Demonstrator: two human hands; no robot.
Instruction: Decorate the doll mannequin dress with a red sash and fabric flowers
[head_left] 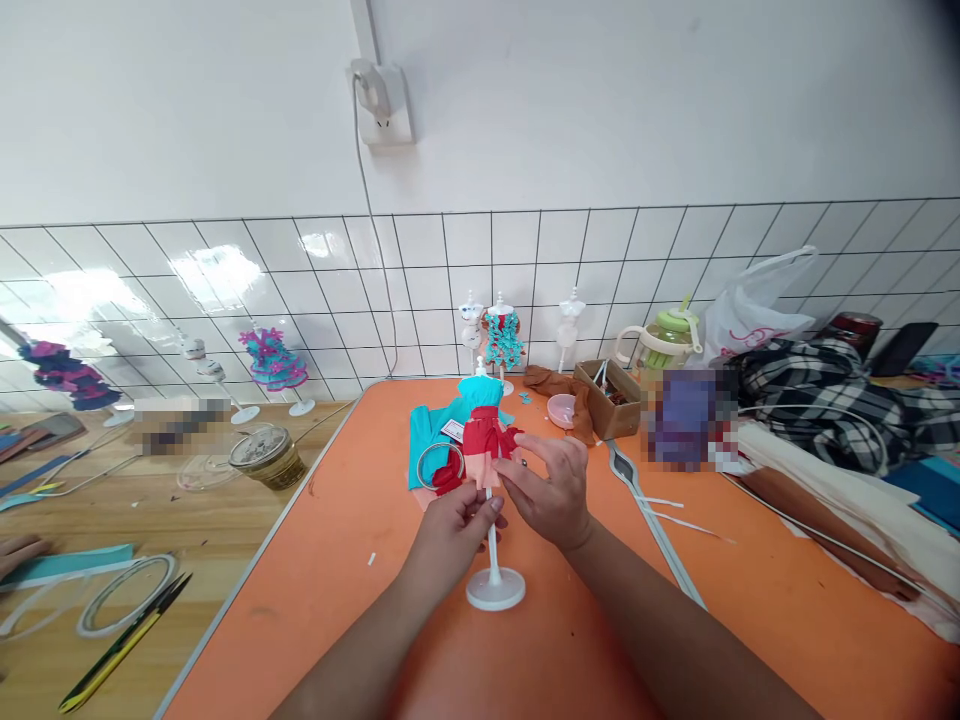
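— What is the left hand [454,528] doing?
— It is gripping the white stand [496,590] just beneath the small dress [482,415], which is sitting upright above the orange tabletop [322,590].
— And the right hand [553,492]?
— Its bent fingers are touching the dress's right edge; whether they are pinching it, one cannot tell.

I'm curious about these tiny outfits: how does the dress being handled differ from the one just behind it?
The front dress has turquoise, red and pink bands; the back dress is covered in turquoise frills. The right hand is at the front dress, while no hand is at the back dress. The front dress is farther from the tiled wall than the back dress. Both show turquoise.
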